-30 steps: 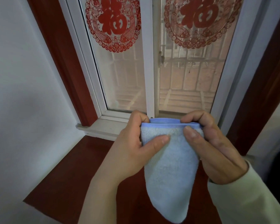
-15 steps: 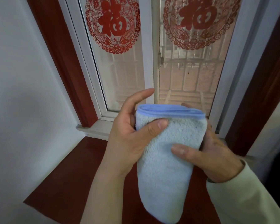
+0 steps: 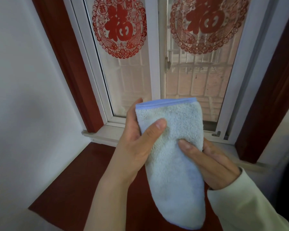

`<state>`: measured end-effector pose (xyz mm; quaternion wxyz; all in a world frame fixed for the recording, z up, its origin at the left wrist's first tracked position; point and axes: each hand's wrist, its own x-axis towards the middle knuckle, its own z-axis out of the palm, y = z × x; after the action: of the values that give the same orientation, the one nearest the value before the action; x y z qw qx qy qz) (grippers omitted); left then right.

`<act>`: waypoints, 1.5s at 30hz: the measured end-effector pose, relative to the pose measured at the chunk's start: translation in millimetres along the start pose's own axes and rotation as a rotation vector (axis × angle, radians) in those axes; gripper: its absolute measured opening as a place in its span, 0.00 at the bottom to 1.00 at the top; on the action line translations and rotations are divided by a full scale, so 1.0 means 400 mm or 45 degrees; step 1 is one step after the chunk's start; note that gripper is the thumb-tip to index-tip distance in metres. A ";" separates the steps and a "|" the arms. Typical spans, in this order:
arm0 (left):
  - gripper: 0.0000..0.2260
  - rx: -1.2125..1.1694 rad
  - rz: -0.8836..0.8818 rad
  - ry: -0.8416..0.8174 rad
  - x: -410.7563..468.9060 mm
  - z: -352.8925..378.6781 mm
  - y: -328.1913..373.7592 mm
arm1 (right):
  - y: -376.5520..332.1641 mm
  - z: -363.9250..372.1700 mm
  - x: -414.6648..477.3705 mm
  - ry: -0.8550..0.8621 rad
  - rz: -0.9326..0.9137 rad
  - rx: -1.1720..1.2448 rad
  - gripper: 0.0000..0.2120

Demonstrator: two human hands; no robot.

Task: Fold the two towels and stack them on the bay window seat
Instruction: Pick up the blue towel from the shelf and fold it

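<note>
Towel (image 3: pixel 173 164): a pale blue, fluffy cloth, folded into a narrow strip, is held in the air above the bay window seat (image 3: pixel 70 180) and in front of the window.
Long axis: it is seen running nearly vertical, tilted a little so that the lower end lies further right than the top.
Top end: a straight blue-bound hem is turned upward toward the window glass (image 3: pixel 198 80).
Bottom end: a rounded, hanging end is pointed down toward the dark red seat; no contact with the seat is seen.
Left hand (image 3: pixel 137 147): the towel's left edge is grasped, with the thumb pressed on the front face and the fingers wrapped behind.
Right hand (image 3: pixel 212 162): the towel's right side is gripped lower down, thumb laid on the front, palm and fingers behind the cloth.
Second towel: none is seen in view.
Window: two red paper-cut decorations (image 3: pixel 120 29) are stuck on the panes.
</note>
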<state>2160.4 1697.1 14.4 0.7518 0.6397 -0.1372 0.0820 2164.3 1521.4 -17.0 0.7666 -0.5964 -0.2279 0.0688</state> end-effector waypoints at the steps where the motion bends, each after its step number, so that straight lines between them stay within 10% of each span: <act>1: 0.32 -0.034 -0.036 -0.008 -0.004 -0.002 -0.008 | 0.000 0.003 -0.001 0.045 0.007 0.048 0.13; 11: 0.16 0.005 -0.181 0.008 -0.030 0.006 -0.044 | -0.005 -0.005 -0.009 0.121 -0.024 0.039 0.13; 18: 0.12 0.203 -0.136 0.237 -0.023 0.006 -0.036 | 0.010 -0.031 0.001 0.069 -0.019 -0.116 0.37; 24: 0.40 0.203 -0.193 0.148 -0.018 -0.014 -0.043 | 0.030 -0.032 0.013 0.103 -0.122 -0.077 0.11; 28: 0.51 0.213 -0.185 -0.099 -0.025 -0.051 -0.044 | 0.030 -0.053 0.018 0.099 -0.093 -0.096 0.25; 45: 0.25 0.676 -0.090 -0.048 -0.035 -0.102 -0.051 | 0.010 -0.053 0.015 0.020 -0.022 -0.605 0.26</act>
<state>2157.4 1734.4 -14.9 0.5572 0.8204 -0.1024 0.0767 2179.5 1506.0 -23.3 0.6070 -0.7586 -0.2367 0.0022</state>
